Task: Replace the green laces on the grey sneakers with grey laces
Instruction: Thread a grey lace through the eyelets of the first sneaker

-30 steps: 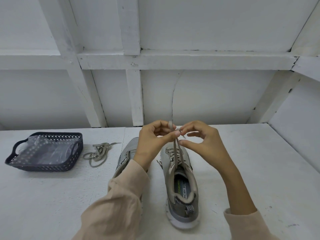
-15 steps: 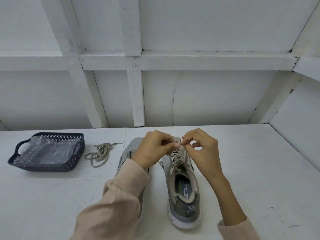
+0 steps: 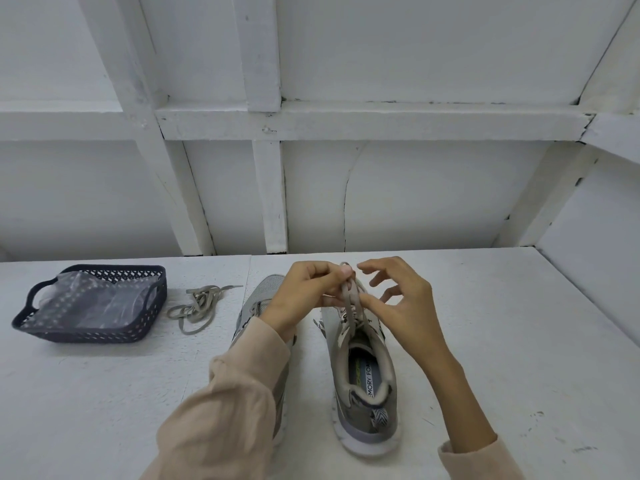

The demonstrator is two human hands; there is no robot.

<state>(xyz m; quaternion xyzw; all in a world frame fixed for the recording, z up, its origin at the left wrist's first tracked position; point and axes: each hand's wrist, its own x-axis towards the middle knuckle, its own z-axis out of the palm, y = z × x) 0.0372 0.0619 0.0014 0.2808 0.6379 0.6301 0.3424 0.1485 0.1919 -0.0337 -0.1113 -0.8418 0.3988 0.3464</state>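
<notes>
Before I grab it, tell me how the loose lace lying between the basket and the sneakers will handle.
The loose lace lies in slack, tangled loops, so it is probably floppy and will dangle when lifted. It looks thin and flat, so likely very light. Pushed, it would probably bunch rather than slide whole.

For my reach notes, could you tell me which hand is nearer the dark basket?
Left: the left hand, pinching the lace, sits between the basket and the right hand, farther right.
</notes>
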